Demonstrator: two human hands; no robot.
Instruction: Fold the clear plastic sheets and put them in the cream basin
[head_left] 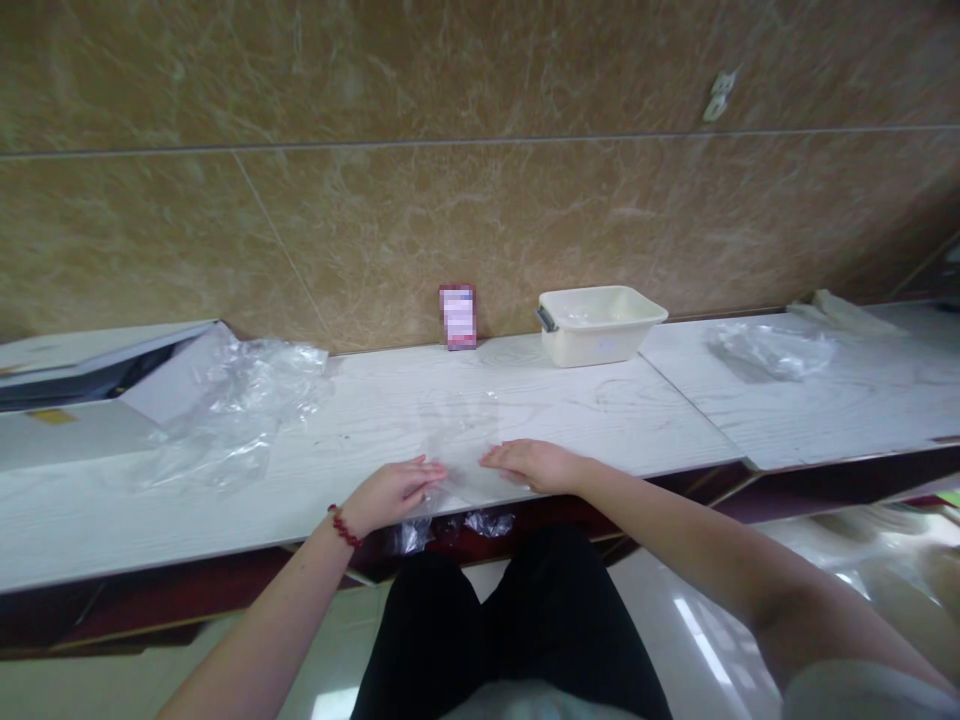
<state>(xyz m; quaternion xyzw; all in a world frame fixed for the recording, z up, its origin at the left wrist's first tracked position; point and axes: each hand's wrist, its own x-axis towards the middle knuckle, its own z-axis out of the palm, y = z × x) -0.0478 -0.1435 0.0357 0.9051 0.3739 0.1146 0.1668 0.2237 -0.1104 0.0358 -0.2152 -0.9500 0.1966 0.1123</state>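
Observation:
A clear plastic bag (461,425) lies flat on the white wood-grain counter (375,410) in front of me. My left hand (394,493), with a red bead bracelet at the wrist, reaches the bag's near left side, its fingers stretched out and touching it. On the right side, my right hand (536,463) rests palm down, fingers extended over the bag's edge. Neither hand appears to grip the plastic. The bag is so transparent that its exact outline is hard to make out.
Crumpled plastic bags (262,400) lie beside an open white box (165,385) on the left. Against the wall stand a phone-like device (459,318) and a cream plastic bin (604,345). Another clear bag (776,350) is at right. Plastic wrapping (487,523) shows beneath the counter's edge.

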